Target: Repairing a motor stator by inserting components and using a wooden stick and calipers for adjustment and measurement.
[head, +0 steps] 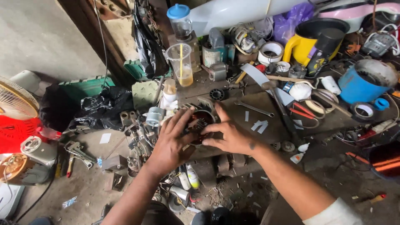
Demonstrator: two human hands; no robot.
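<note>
A small electric motor stator [201, 119] with reddish copper windings and a grey metal frame lies on the low wooden workbench [250, 125]. My left hand [171, 139] rests on its left side, fingers spread over the windings. On its right side my right hand [230, 134] presses, thumb and fingers touching the coil. Both hands hold the stator between them. Small white paper strips [260, 125] lie just right of it.
A wrench [254, 109] and red-handled pliers [303, 110] lie right of the hands. Behind stand a plastic cup with yellow liquid [181, 63], a yellow kettle [313, 41], a blue pot [363, 81] and tape rolls [271, 52]. Left are metal parts [137, 137], a fan [16, 100], black bags [100, 106].
</note>
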